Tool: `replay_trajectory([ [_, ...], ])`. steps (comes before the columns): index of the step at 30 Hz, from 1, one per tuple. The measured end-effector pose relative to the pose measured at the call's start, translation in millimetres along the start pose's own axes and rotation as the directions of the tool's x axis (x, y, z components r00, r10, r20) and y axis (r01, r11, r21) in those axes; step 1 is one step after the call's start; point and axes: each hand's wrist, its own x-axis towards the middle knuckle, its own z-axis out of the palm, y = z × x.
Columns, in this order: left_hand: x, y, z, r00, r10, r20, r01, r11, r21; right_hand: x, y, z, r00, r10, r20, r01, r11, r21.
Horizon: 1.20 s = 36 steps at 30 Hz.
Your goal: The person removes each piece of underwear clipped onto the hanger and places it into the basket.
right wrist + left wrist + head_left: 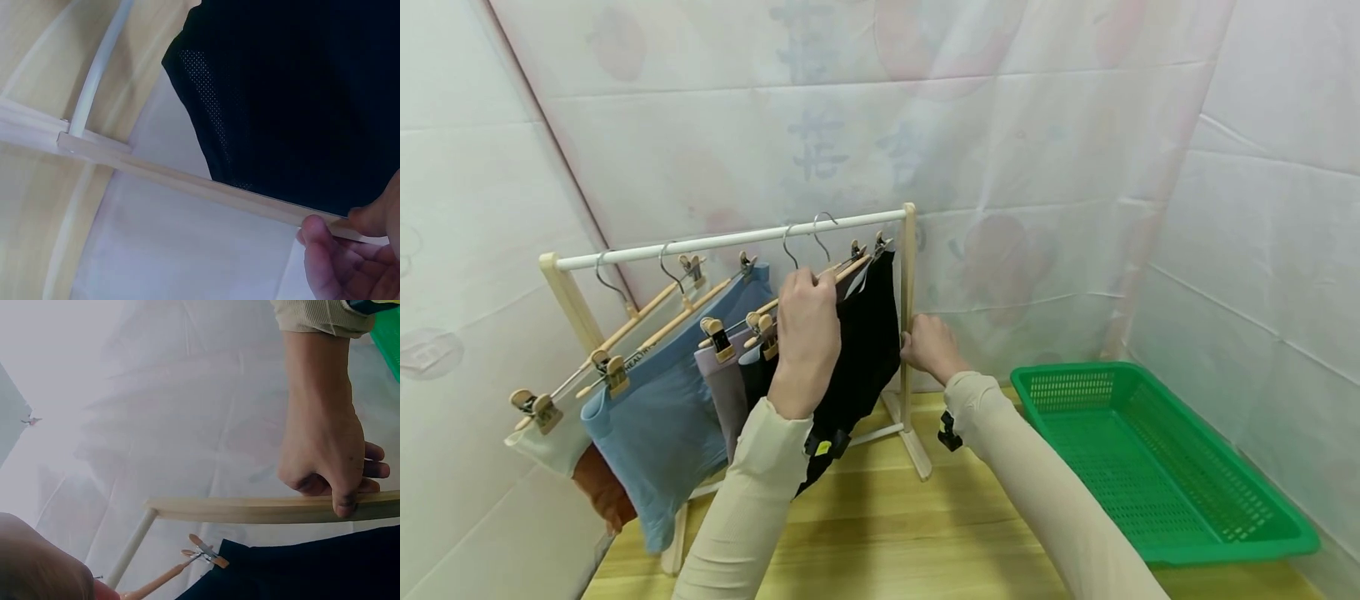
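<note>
Rack (730, 239) on wood tbl (880, 533), pale drapes (1037, 167) behind — L hand (808, 342) grips hanger (157, 580), R hand (934, 346) pinches post (908, 275).

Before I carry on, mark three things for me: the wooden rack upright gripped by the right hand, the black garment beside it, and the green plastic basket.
Wooden rack upright (250, 511): left wrist view, mid-post.
Black garment (867, 346): head view, middle of the fabric.
Green plastic basket (1138, 475): head view, bare floor.
</note>
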Motion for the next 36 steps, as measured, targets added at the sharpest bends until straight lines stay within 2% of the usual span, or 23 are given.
replay_trajectory([
  [5, -12.0, -5.4, -7.5, 0.999, -0.025, -0.021, 0.024, 0.998, -0.064, 1, -1, 1.0, 1.000, -0.002, 0.000, 0.002, 1.000, 0.003],
  [11, -23.3, -11.3, -17.2, 0.996, -0.074, -0.058, 0.068, 0.993, -0.097, -3, 0, -0.2, 1.000, 0.018, 0.017, -0.019, 1.000, 0.022],
  [15, -30.2, -14.8, -24.6, 0.994, -0.093, -0.055, 0.085, 0.989, -0.118, -5, 2, -1.0, 1.000, 0.006, 0.011, -0.007, 0.999, 0.046],
  [20, -39.1, -17.9, -30.5, 0.995, -0.092, -0.039, 0.086, 0.989, -0.124, -7, 12, -3.3, 0.998, -0.062, -0.019, 0.064, 0.991, 0.120],
  [23, -46.5, -19.5, -32.1, 0.996, -0.087, -0.025, 0.083, 0.987, -0.137, -10, 21, -8.0, 0.991, -0.129, 0.031, 0.120, 0.971, 0.205],
  [26, -53.3, -20.3, -32.7, 0.997, -0.081, -0.002, 0.079, 0.984, -0.159, -16, 30, -19.5, 0.982, -0.160, 0.097, 0.130, 0.955, 0.266],
  [29, -57.0, -20.7, -32.9, 0.997, -0.077, 0.012, 0.077, 0.981, -0.178, -22, 34, -37.6, 0.977, -0.162, 0.141, 0.118, 0.953, 0.278],
  [36, -61.0, -21.1, -37.5, 0.998, -0.054, 0.033, 0.060, 0.972, -0.226, -31, 39, -79.3, 0.970, -0.197, 0.144, 0.156, 0.955, 0.250],
])
